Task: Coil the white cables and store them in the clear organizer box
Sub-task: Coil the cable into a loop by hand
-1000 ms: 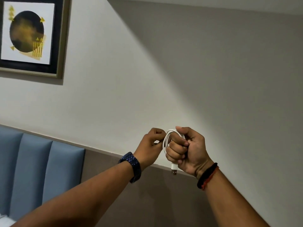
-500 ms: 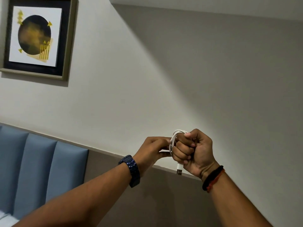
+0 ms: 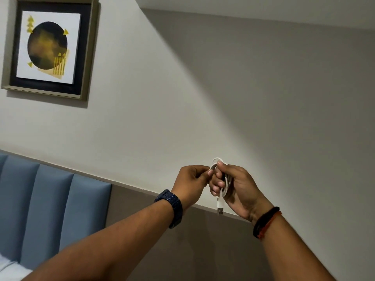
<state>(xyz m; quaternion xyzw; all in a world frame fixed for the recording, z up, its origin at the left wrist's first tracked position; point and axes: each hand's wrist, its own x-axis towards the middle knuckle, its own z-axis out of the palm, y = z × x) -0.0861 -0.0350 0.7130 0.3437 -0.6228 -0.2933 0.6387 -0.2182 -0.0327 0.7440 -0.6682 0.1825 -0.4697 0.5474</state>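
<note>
I hold a coiled white cable [image 3: 224, 183] up in front of the wall. My right hand [image 3: 237, 189] grips the coil, with fingers curled round its loops. The USB plug [image 3: 220, 208] hangs down below that hand. My left hand [image 3: 190, 184] pinches the cable at the coil's upper left with thumb and fingertips. Both hands touch each other at the coil. No clear organizer box is in view.
A blue padded headboard [image 3: 46, 209] fills the lower left, with a bit of white bedding [image 3: 8, 270] at the corner. A framed picture [image 3: 50, 47] hangs at the upper left. A grey wall panel [image 3: 203, 250] runs below my arms.
My right hand has loosened from a tight fist, so more of the coil shows. Both hands have drifted slightly right and down in the view.
</note>
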